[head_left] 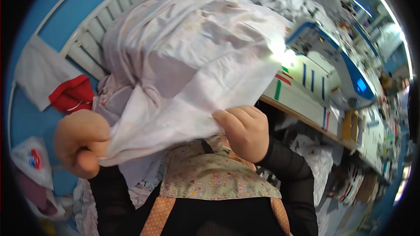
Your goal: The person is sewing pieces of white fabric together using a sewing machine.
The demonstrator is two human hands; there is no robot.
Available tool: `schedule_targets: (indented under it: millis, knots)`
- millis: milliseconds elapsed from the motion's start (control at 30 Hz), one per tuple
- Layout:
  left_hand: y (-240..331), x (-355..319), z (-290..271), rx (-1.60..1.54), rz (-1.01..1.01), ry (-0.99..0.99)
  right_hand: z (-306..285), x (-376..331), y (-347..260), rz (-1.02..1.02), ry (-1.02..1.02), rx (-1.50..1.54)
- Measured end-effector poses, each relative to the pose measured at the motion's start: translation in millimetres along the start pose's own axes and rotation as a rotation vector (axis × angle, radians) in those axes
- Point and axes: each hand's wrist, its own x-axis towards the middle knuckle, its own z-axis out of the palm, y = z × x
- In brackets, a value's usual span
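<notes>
A large pale pinkish-white cloth (201,61) spreads in front of me, heaped high toward the far side. My left hand (83,142) pinches its near left corner between thumb and fingers. Farther right, my right hand (245,131) is closed on the near edge of the same cloth, fingers folded over it. Between both hands the edge hangs fairly taut, and folds run up from the left corner. The cloth hides whatever lies under most of it.
At the right stands a white and blue sewing machine (337,57) with its lamp lit, on a table (302,105) marked with coloured tape strips. A white radiator (85,41) lines the blue wall at left, near a hanging white and red cloth (48,74). Plastic bags (35,161) hang below.
</notes>
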Motion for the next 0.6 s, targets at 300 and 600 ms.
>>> schedule_targets:
  millis: [300, 600]
  knots:
    - [-242.1, 87.0, 202.3, 0.381, 0.13, -0.2, 7.1, -143.7, -4.9, 1.017, 0.228, 0.774]
    - [-261.6, 75.5, 146.6, 0.659, -0.079, -0.351, 40.8, -218.0, 28.1, 1.322, 0.251, 0.929]
